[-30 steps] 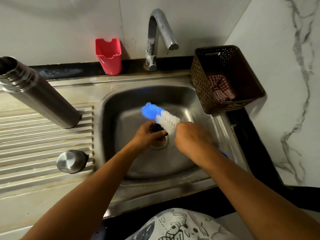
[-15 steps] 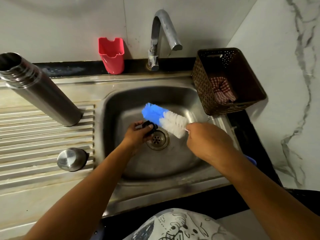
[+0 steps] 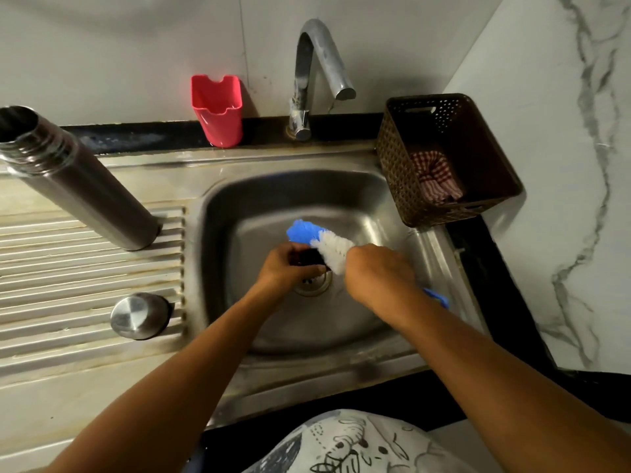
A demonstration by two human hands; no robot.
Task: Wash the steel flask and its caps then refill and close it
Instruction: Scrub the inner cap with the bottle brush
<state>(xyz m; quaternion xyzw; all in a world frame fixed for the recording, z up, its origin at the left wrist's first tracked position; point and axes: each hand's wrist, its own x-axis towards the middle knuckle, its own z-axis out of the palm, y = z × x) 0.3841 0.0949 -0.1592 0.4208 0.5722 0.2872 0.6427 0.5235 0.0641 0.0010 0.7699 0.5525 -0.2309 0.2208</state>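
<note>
Steel forms the sink [image 3: 341, 186] and the ribbed draining board [image 3: 68, 268] to its left, set against a pale wall, with a marble-veined panel [image 3: 563, 165] on the right. Behind the basin's back edge stand a tap [image 3: 317, 46] and a red plastic holder [image 3: 218, 110]. At its back right corner sits a brown perforated basket [image 3: 478, 138] with a checked cloth [image 3: 435, 175] inside.

The steel flask [image 3: 85, 186] stands uncapped near the board's back edge, its threaded neck bare. Its domed steel cap [image 3: 138, 315] rests near the board's front edge, beside the basin.

Over the drain, the left hand [image 3: 283, 271] grips a small black cap [image 3: 307, 257], mostly hidden by the fingers. The right hand [image 3: 379, 271] is clenched round a brush [image 3: 324, 240] whose white-and-blue bristles lie against that cap. Only the blue handle tip shows past the wrist.
</note>
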